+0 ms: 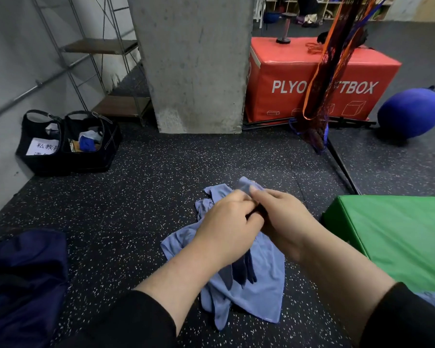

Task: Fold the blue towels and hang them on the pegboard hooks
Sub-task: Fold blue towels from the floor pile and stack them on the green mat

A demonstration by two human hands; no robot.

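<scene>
Fingers of both my hands curl around a bunched blue towel [256, 285] at lower centre of the frame, my left hand [226, 222] and right hand [284, 219] pressed together, gripping its upper edge while the cloth hangs over the speckled floor [136, 197]. Beside it at right sits a green mat [399, 234]; a red box [312, 79] stands upper right, black bags [68, 141] at left.

A red plyo box [319, 79] stands beside the concrete pillar [196, 64].

Speckled black rubber floor [141, 197], 2 black bags [68, 144] (by the wall), green mat [399, 234], red box [319, 81]
</scene>
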